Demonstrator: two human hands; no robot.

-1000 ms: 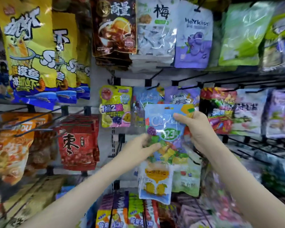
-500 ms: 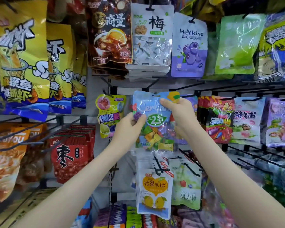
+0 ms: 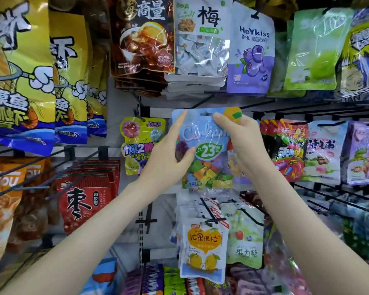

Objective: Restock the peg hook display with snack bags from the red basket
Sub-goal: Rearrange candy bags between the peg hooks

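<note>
While the blue candy bag [image 3: 205,150] is held up flat against the middle row of the peg display, both hands are on it, one at each side. The left hand [image 3: 168,154] takes the bag's left edge: thumb pressed onto the front just beside the green "23" badge, the other fingers running straight up along the edge toward the top corner. The right hand [image 3: 241,141] grips the upper right part, a fingertip on the front right next to the hang hole [image 3: 206,113], the rest of the hand closed over the yellow-and-green corner. So the bag sits between the two hands, upright, colourful wrapped sweets showing through its clear lower half. Whether the hole is on a hook, I cannot tell. Just to its left hangs a yellow-green bag [image 3: 136,143], partly covered by the left hand; to its right a red bag [image 3: 285,150], near the right wrist. Directly below, a mango bag [image 3: 202,250] hangs at the front of a black peg hook [image 3: 209,211], a pale green bag [image 3: 243,235] beside it. Above, a white plum bag [image 3: 200,39] and a purple blueberry bag [image 3: 249,52] hang in the top row.
</note>
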